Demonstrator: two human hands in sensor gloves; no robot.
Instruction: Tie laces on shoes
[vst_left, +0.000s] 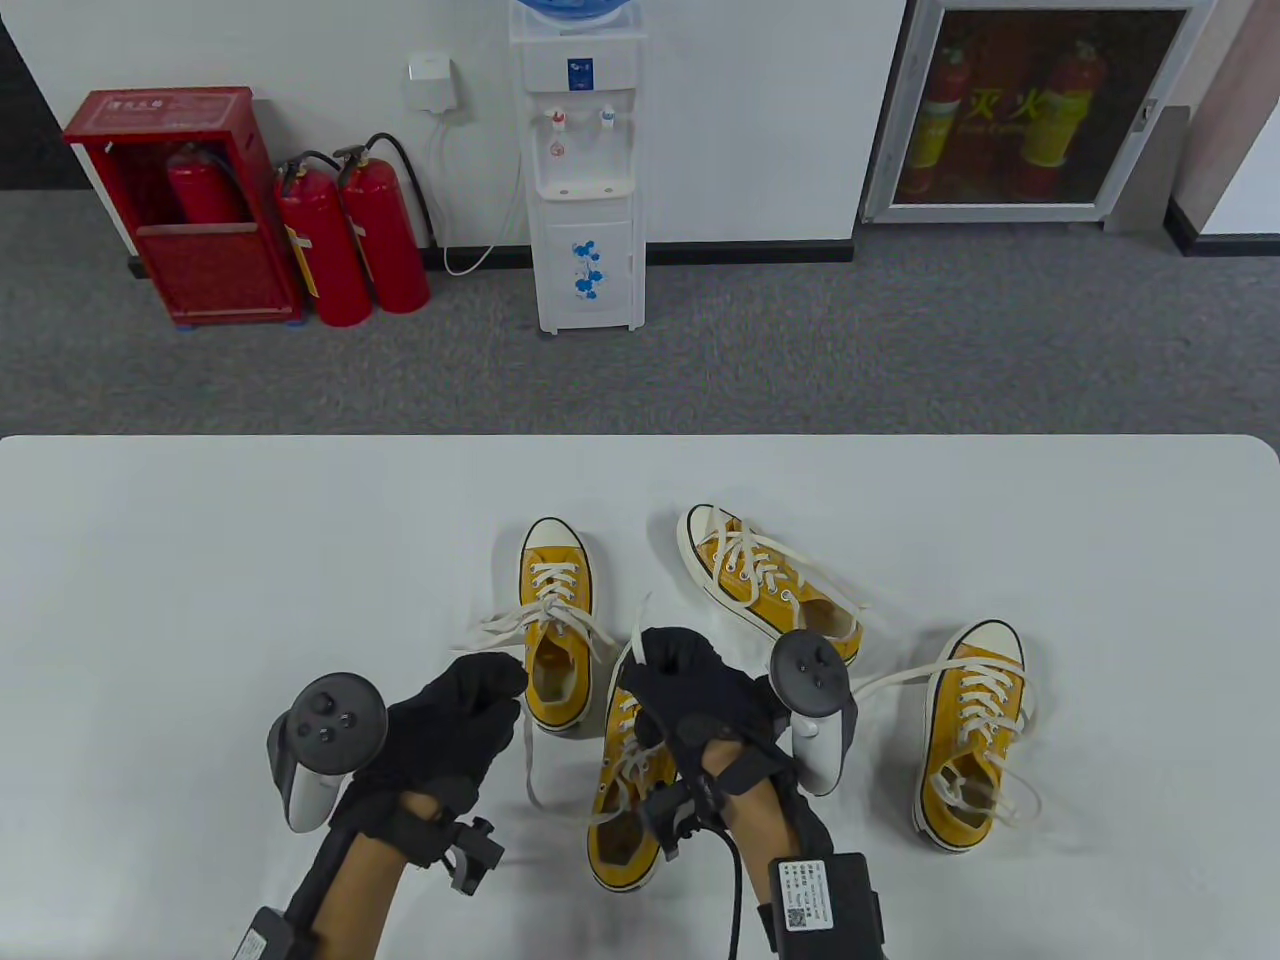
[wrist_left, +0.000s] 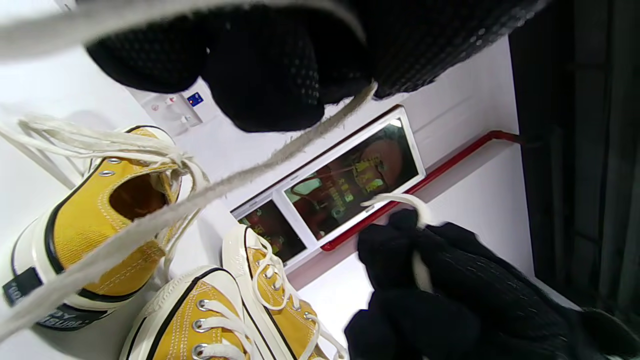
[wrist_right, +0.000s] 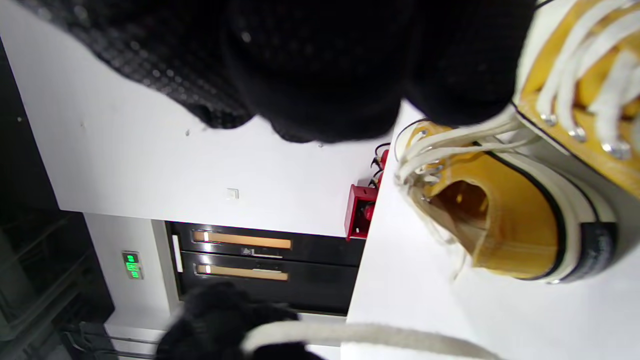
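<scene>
The fingers of the left hand (vst_left: 455, 725) are curled around one cream-white flat lace end (wrist_left: 150, 225); the other end (wrist_left: 417, 240) is pinched by the right hand (vst_left: 700, 705). The nearest yellow canvas sneaker (vst_left: 625, 800) is positioned on the white table (vst_left: 200, 560), below both hands.

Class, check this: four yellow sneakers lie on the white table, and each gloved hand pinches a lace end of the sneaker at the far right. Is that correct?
Not quite. The laces the left hand and right hand pinch belong to the nearest sneaker, under the right hand, not the far-right sneaker, which lies untouched. The table view shows it. There are indeed four yellow sneakers on the white table.
</scene>
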